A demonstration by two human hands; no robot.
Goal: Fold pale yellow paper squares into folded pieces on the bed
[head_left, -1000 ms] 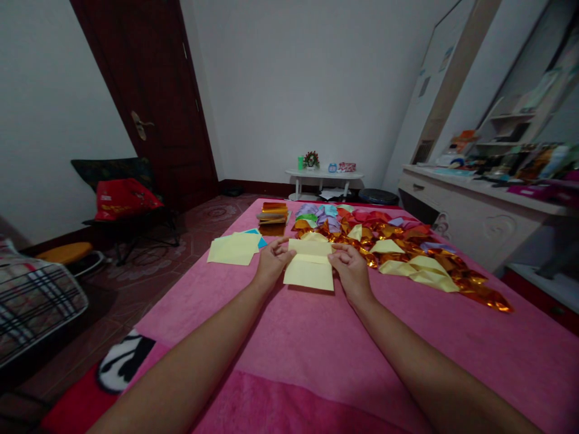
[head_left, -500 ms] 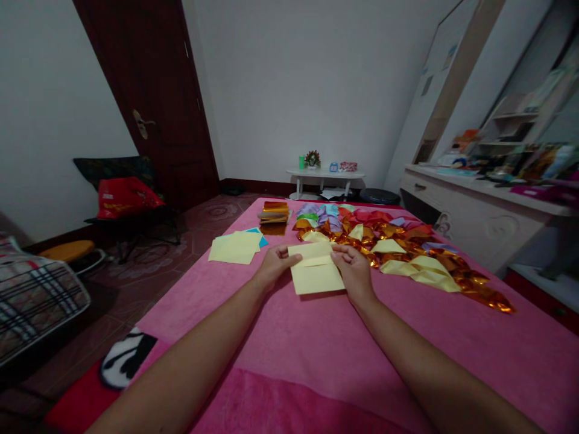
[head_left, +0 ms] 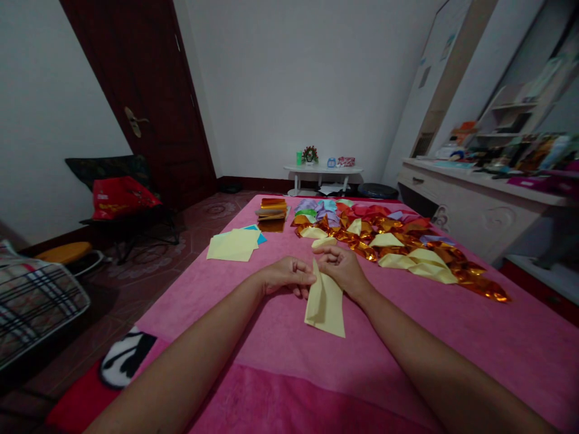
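Observation:
A sheet of yellow paper (head_left: 332, 307), with a raised fold along its left side, is between my hands above the pink cloth. My left hand (head_left: 289, 277) pinches the folded left edge between thumb and fingers. On the far right part of the sheet, my right hand (head_left: 341, 268) grips it with curled fingers. Just beyond my right hand lie folded yellow paper pieces (head_left: 416, 265) among shiny orange foil pieces (head_left: 474, 283). To the left of my left hand sits a small pile of flat yellow sheets (head_left: 233, 246), with a blue sheet (head_left: 257, 234) showing underneath.
The pink cloth (head_left: 203, 307) covers the surface before me. A stack of gold foil sheets (head_left: 271, 214) stands at its far left. Beyond are a white side table (head_left: 323, 170), a dresser (head_left: 474, 205) at right, and a chair with a red bag (head_left: 122, 198) at left.
The yellow paper has turned, its fold now running lengthwise instead of across. Both hands have shifted their hold, my left hand now pinching the fold. The view has moved slightly.

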